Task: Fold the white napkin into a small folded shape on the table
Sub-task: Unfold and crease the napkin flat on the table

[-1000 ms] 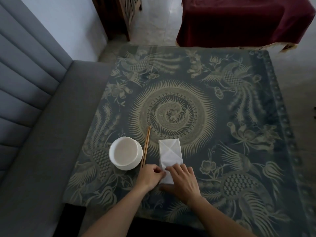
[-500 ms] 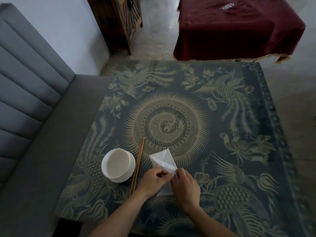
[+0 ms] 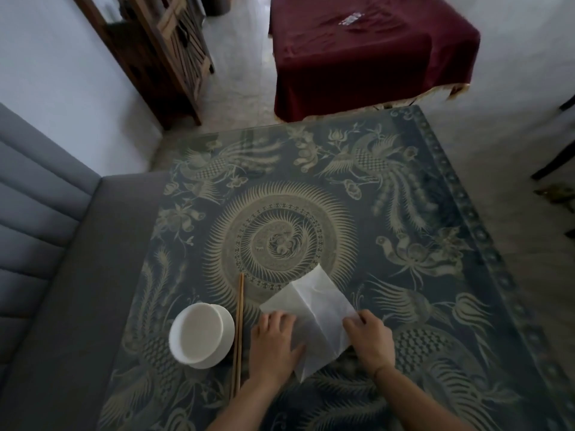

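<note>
- The white napkin (image 3: 314,315) lies on the tabletop (image 3: 404,306) at 6 o'clock from the round medallion pattern, spread as a creased diamond with 1 corner pointing to 12 o'clock and another toward me.
- My left hand (image 3: 273,340) lies on the napkin's 9 o'clock side, fingers bent at its edge and thumb on the paper; whether that grip pinches the edge or only presses it, I cannot tell.
- My right hand (image 3: 368,335) is at the 3 o'clock corner, its grip curled around the edge there.
- I judge the sheet light, thin and soft: it keeps creases, as the lines crossing it show, but it could slide on the glossy tabletop or tear if tugged.
- Best hold, I think: corners and edges, 1 hand pinning while the other folds.
- The white bowl (image 3: 201,335) and chopsticks (image 3: 239,334) sit at 9 o'clock of my left hand, the chopsticks just beside it.
</note>
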